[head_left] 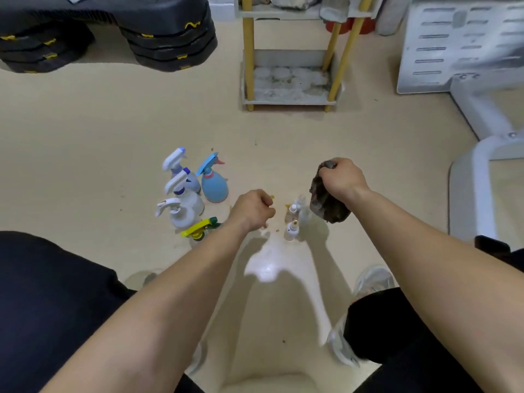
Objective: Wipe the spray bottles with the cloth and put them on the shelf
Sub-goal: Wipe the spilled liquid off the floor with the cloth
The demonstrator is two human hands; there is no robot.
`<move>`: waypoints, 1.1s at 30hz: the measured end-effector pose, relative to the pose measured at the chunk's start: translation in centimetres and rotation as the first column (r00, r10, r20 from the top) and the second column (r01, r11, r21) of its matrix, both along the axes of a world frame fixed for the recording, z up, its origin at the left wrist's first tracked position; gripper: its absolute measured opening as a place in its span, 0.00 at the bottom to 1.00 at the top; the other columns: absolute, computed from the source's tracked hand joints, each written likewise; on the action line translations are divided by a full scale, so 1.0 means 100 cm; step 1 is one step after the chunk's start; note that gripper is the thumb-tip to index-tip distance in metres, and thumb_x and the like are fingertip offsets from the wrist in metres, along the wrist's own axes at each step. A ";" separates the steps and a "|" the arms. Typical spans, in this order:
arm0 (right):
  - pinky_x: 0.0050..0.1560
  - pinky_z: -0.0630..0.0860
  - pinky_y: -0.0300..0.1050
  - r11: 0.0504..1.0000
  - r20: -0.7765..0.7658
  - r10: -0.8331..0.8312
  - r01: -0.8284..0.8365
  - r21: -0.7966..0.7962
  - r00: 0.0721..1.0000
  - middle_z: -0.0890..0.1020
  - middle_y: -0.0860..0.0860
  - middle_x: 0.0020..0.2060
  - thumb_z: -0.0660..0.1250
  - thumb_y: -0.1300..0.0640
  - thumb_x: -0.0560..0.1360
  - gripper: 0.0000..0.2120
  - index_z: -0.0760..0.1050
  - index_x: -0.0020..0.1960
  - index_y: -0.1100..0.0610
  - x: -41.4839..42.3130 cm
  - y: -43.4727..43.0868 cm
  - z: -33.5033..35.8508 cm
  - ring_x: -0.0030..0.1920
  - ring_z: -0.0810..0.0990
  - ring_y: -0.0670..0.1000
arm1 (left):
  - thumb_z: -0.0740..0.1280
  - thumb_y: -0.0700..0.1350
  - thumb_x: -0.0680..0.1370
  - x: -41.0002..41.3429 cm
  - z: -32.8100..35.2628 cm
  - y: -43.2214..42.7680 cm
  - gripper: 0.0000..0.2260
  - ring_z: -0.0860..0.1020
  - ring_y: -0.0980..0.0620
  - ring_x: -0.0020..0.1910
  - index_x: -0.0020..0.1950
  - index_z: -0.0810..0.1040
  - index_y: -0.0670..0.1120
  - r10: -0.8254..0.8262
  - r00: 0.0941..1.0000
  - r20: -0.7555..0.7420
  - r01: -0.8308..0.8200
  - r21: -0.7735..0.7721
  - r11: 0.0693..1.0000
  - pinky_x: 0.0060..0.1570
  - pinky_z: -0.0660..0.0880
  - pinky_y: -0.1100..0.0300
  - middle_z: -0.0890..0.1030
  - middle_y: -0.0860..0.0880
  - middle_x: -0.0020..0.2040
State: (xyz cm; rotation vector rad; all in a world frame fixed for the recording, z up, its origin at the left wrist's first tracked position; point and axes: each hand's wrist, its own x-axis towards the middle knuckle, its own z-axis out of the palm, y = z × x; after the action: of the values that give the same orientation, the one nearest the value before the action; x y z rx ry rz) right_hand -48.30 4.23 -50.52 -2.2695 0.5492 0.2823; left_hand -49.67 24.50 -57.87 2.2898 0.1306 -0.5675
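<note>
Several spray bottles stand on the beige floor: a blue one (pixel 214 182) with a blue trigger, three white ones (pixel 184 211) to its left, and one with a yellow and green trigger head (pixel 198 228) partly behind my left forearm. Small clear bottles (pixel 292 222) stand between my hands. My right hand (pixel 340 177) grips a dark brown cloth (pixel 326 202) that hangs down above the floor. My left hand (pixel 252 209) hovers over the floor with its fingers curled and holds nothing. The shelf (pixel 289 100), grey trays on yellow posts, stands farther ahead with a dusty bottom tray.
Stacked black step platforms (pixel 170 38) lie at the back left. A white plastic chair (pixel 467 52) stands at the right. My knees in dark trousers frame the lower view, with a white shoe (pixel 374 279) on the floor. Small crumbs dot the floor near the bottles.
</note>
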 end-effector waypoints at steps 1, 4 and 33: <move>0.53 0.77 0.49 1.000 -0.038 -0.022 0.022 -0.016 0.999 0.83 0.56 0.47 0.59 0.57 0.75 0.10 0.78 0.47 0.55 -0.006 -0.009 -0.009 0.51 0.80 0.61 | 0.72 0.42 0.75 -0.008 -0.012 -0.008 0.09 0.80 0.50 0.42 0.54 0.79 0.49 -0.022 0.999 -0.030 0.023 0.017 1.000 0.45 0.74 0.61 0.82 0.49 0.48; 0.51 0.77 0.48 0.995 -0.141 -0.100 0.095 -0.042 0.985 0.83 0.57 0.48 0.58 0.57 0.74 0.12 0.79 0.50 0.57 -0.022 -0.031 -0.039 0.50 0.80 0.61 | 0.72 0.41 0.74 -0.022 -0.049 -0.026 0.15 0.80 0.48 0.49 0.59 0.77 0.49 -0.068 0.993 -0.095 0.074 0.064 0.995 0.52 0.77 0.56 0.82 0.49 0.52; 0.45 0.76 0.45 0.981 -0.426 0.156 -0.088 0.175 0.891 0.84 0.55 0.41 0.64 0.53 0.75 0.12 0.82 0.45 0.59 -0.038 -0.032 -0.085 0.43 0.82 0.56 | 0.78 0.48 0.67 -0.020 -0.067 -0.039 0.11 0.79 0.52 0.50 0.41 0.77 0.53 0.075 0.995 0.068 -0.069 -0.086 0.994 0.44 0.76 0.55 0.79 0.55 0.48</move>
State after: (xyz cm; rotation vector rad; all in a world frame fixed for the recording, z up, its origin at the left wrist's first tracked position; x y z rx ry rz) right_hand -52.14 1.06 -59.01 -2.0966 0.5880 0.8873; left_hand -51.69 20.58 -64.60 2.2112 0.1508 -0.4460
